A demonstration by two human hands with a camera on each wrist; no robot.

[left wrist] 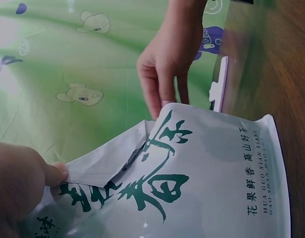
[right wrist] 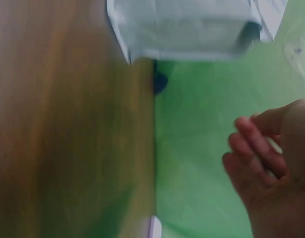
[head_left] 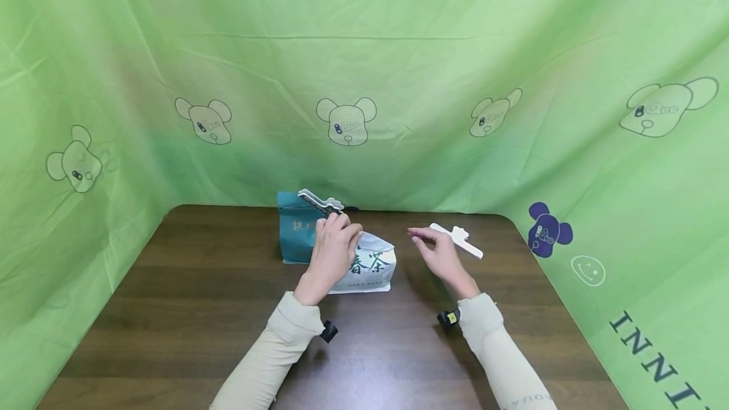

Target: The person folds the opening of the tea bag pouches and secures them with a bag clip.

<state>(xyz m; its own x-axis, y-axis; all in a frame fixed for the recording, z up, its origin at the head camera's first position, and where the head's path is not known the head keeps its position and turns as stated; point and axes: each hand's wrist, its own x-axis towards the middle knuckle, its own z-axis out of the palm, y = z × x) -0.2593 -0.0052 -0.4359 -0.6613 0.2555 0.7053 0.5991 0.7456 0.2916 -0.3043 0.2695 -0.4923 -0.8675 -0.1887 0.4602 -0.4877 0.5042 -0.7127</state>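
A white tea bag (head_left: 367, 264) with green lettering stands on the table, its top folded down into a flap (left wrist: 110, 158). My left hand (head_left: 333, 248) holds the folded top; in the left wrist view its thumb (left wrist: 56, 173) presses on the flap's edge. To the right of the bag is my right hand (head_left: 441, 258), fingers loosely bent and holding nothing; the right wrist view shows a gap between those fingers (right wrist: 251, 148) and the bag. Just beyond the right hand lies a white bag clip (head_left: 468, 247) on the tabletop.
Behind the left hand stands a teal bag (head_left: 290, 233), with another bag clip (head_left: 319, 200), white and dark, at its top. The brown wooden table (head_left: 216, 296) ends at a green curtain (head_left: 398, 169) printed with bear heads.
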